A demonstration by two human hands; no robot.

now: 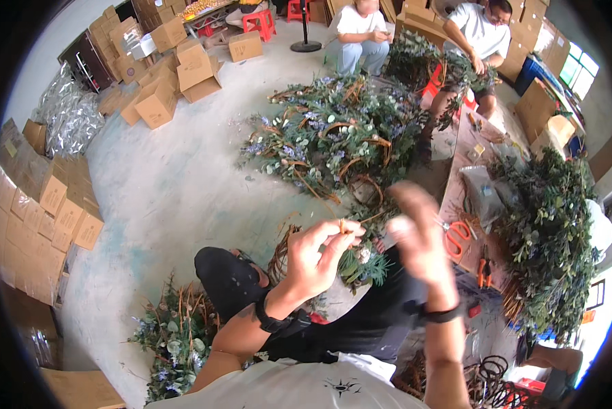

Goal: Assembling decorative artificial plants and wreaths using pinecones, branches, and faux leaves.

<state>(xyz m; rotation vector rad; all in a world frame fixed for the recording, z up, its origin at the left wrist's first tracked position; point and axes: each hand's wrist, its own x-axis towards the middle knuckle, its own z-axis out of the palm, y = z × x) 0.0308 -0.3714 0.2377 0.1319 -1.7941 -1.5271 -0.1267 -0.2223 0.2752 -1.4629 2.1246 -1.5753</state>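
Left hand (317,255) pinches thin twig stem (357,221) at its near-left end; stem runs right toward blurred right hand (418,232), grip unclear. Wreath (353,262) just below both hands.

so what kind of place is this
Likely a workshop that makes artificial wreaths: a heap of finished wreaths on the concrete floor, stacked cartons along the wall, and a bench with orange scissors. The left hand works a wreath.

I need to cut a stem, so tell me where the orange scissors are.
In the head view the orange scissors lie on the table to the person's right, just beyond the blurred right hand and left of the heaped greenery.
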